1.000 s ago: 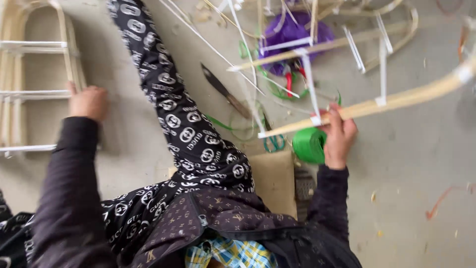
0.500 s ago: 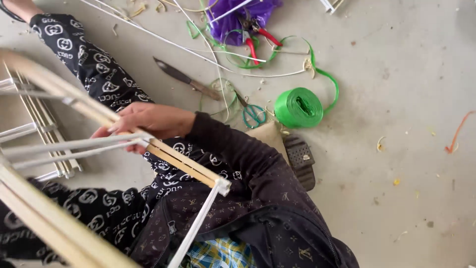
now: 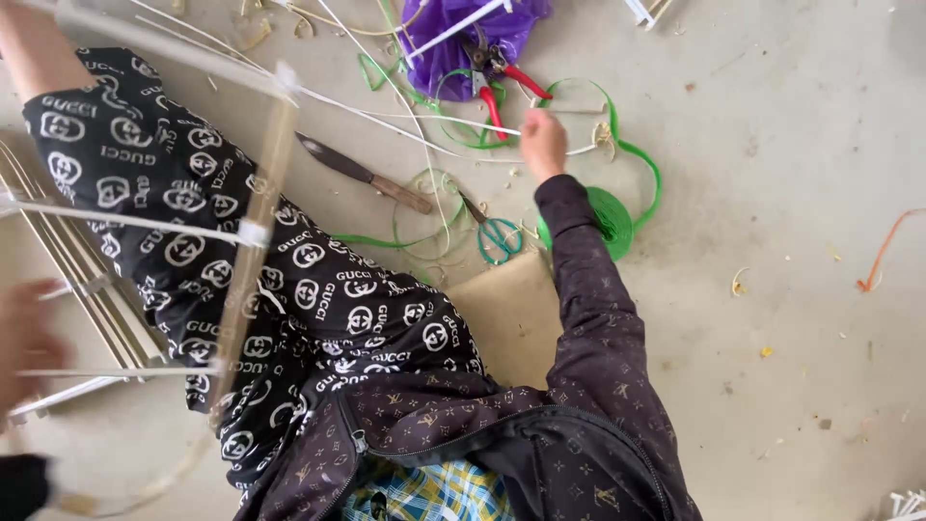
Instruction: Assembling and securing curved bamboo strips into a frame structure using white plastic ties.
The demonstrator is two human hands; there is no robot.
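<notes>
My right hand [image 3: 542, 145] reaches out over the floor, its fingers curled on a thin pale strip [image 3: 405, 114] that lies across loops of green strap [image 3: 637, 154]. Red-handled shears [image 3: 497, 82] rest just beyond it on a purple bag [image 3: 482, 29]. My left hand [image 3: 24, 338] is blurred at the left edge, at the cross sticks of a pale bamboo frame [image 3: 253, 256]. That frame stands over my patterned trouser leg [image 3: 193, 193].
A knife with a wooden handle [image 3: 365, 176], green-handled scissors [image 3: 497, 236], a roll of green strap [image 3: 610, 220] and a tan board [image 3: 506, 309] lie on the concrete near my knee. More pale sticks [image 3: 92, 289] lie at the left. An orange strip [image 3: 883, 246] is at the right.
My right hand has let go of the frame and stretched out to the strip near the shears. The frame has swung over to my left side, with my left hand at it.
</notes>
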